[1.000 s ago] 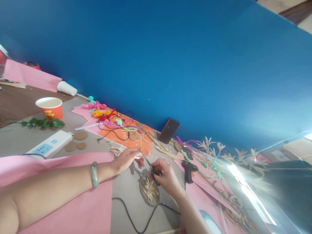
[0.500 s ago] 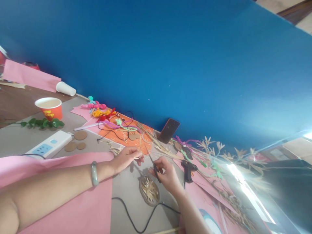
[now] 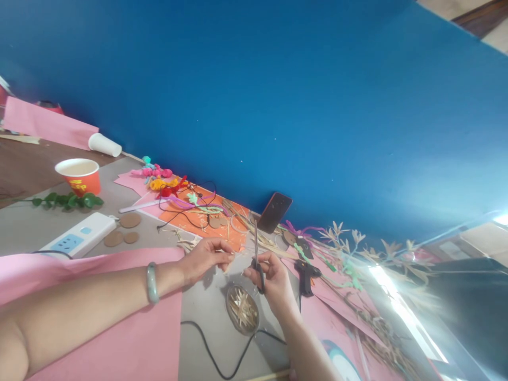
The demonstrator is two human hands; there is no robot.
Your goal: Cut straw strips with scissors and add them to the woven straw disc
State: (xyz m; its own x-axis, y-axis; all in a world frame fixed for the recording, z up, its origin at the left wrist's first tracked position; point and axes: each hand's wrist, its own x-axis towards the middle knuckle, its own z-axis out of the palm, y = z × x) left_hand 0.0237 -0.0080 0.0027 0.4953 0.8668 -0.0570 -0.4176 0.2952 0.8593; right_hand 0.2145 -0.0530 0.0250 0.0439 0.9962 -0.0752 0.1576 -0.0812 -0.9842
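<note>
My right hand point(image 3: 273, 280) grips a pair of scissors point(image 3: 256, 243) by the black handles, blades pointing up and away from me. To its left, my left hand point(image 3: 208, 259), with a jade-coloured bangle at the wrist, is closed in a pinch. A small pale sliver shows at its fingertips, too small to name surely. Just below and between both hands, an oval dish point(image 3: 257, 320) on the grey table holds several cut pieces of dry straw point(image 3: 242, 309). The scissors and the left fingertips are apart.
A black glue gun point(image 3: 306, 278) lies right of my right hand. A phone point(image 3: 274, 212) leans on the blue wall point(image 3: 254, 106). Leftward are a white power strip point(image 3: 81, 235), cork discs point(image 3: 130, 220) and a paper cup point(image 3: 85, 182). A black cable point(image 3: 206, 352) crosses the front.
My right hand has turned the scissors from leaning left to nearly upright and raised them slightly. My left fingers have drawn closer together; the pale strip in them shows less.
</note>
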